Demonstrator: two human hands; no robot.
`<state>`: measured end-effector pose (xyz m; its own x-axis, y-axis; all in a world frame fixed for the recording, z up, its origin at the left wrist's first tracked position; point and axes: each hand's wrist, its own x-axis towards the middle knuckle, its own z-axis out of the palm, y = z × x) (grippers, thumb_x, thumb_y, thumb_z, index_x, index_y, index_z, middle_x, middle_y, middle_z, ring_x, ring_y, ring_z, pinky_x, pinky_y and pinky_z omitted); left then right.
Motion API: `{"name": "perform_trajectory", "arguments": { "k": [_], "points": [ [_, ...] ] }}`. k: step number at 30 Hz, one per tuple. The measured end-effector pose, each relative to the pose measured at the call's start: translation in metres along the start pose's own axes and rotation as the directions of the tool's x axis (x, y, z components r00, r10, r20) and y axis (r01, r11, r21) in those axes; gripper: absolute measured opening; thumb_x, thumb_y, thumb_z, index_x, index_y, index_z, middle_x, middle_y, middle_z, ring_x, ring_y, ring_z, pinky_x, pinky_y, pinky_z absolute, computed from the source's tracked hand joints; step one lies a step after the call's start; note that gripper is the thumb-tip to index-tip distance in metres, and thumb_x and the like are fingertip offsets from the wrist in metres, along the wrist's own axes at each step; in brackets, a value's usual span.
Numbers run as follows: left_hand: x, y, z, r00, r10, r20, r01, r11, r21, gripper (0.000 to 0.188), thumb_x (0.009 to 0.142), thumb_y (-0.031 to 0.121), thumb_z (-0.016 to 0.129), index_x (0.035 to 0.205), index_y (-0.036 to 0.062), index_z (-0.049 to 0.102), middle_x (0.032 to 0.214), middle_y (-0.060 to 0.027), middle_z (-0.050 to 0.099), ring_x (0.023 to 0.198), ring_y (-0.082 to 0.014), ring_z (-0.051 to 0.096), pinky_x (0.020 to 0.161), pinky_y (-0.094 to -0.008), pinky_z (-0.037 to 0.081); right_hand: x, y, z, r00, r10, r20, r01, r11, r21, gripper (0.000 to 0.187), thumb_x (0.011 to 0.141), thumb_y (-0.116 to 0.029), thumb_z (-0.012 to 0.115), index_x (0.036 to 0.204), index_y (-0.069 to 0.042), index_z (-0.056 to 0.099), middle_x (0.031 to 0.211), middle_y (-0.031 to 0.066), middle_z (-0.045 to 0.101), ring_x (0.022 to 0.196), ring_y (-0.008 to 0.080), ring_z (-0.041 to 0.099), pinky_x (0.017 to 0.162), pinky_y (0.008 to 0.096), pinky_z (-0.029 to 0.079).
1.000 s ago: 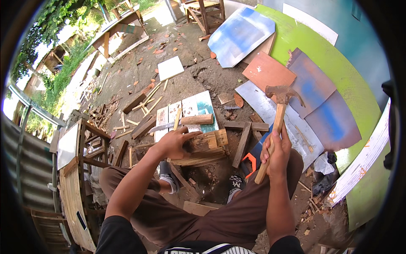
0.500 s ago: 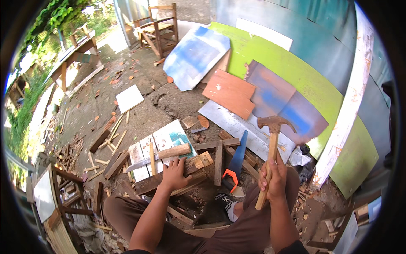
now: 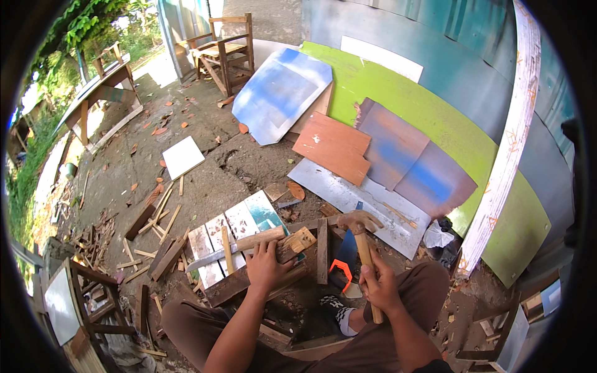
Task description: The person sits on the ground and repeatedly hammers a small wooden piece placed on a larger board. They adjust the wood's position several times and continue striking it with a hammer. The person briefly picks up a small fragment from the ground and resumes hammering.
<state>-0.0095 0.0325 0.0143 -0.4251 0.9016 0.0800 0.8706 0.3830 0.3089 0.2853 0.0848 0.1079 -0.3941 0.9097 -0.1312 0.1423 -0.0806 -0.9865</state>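
Observation:
A claw hammer (image 3: 368, 261) is in my right hand (image 3: 380, 288), gripped by its wooden handle above my right knee. Its rusty head tilts up and to the left. My left hand (image 3: 266, 268) is bent over a dark wooden beam (image 3: 231, 285) lying slantwise before me, its thumb apart on the near side. Just beyond the fingertips lies a large knife (image 3: 261, 238) with a wooden handle and a long blade; I cannot tell whether they touch it. The beam's right end is a pale, split-looking block (image 3: 301, 239). A handsaw (image 3: 341, 268) with a blue blade and orange handle lies partly behind the hammer.
White slatted board (image 3: 239, 217) lies under the knife. Loose sticks and wood scraps (image 3: 165, 258) litter the ground at left. Painted panels (image 3: 283, 93) and a long green sheet (image 3: 398, 99) lean by the metal wall. A wooden chair (image 3: 224, 56) stands at the back.
My right hand has come down and slightly left, and the hammer's head has dropped and swung left. My left hand stays on the beam. The whole view has shifted slightly.

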Motion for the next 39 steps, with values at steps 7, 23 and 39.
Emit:
{"name": "perform_trajectory", "arguments": {
  "k": [7, 23, 39],
  "points": [
    [-0.002, 0.000, 0.000, 1.000, -0.009, 0.001, 0.009, 0.998, -0.057, 0.078, 0.081, 0.061, 0.080, 0.142, 0.0164, 0.060, 0.132, -0.0075, 0.063, 0.127, -0.0280, 0.060, 0.104, -0.0504, 0.044, 0.010, 0.026, 0.015, 0.992, -0.098, 0.076, 0.120, 0.911, -0.394, 0.052, 0.109, -0.013, 0.055, 0.161, -0.014, 0.049, 0.083, 0.0037, 0.065, 0.068, 0.0099, 0.058, 0.069, 0.0285, 0.052],
    [-0.002, -0.003, -0.001, 0.997, 0.016, -0.071, -0.022, 0.996, -0.081, 0.073, 0.079, 0.057, 0.084, 0.139, 0.0173, 0.069, 0.120, -0.0088, 0.070, 0.118, -0.0272, 0.065, 0.098, -0.0456, 0.049, 0.018, 0.037, 0.036, 0.852, -0.493, 0.176, 0.509, 0.703, -0.496, 0.050, 0.106, -0.007, 0.054, 0.156, -0.009, 0.054, 0.074, 0.0185, 0.059, 0.058, 0.0177, 0.059, 0.059, 0.0339, 0.049],
    [-0.002, -0.003, 0.004, 0.995, 0.021, -0.094, -0.024, 0.999, -0.039, 0.074, 0.079, 0.063, 0.082, 0.137, 0.0182, 0.070, 0.115, -0.0083, 0.069, 0.114, -0.0275, 0.066, 0.095, -0.0457, 0.048, 0.010, 0.040, 0.037, 0.798, -0.596, 0.084, 0.591, 0.748, -0.301, 0.049, 0.108, -0.013, 0.052, 0.156, -0.002, 0.052, 0.067, 0.0125, 0.064, 0.054, 0.0235, 0.063, 0.056, 0.0353, 0.051]
  ]
}}
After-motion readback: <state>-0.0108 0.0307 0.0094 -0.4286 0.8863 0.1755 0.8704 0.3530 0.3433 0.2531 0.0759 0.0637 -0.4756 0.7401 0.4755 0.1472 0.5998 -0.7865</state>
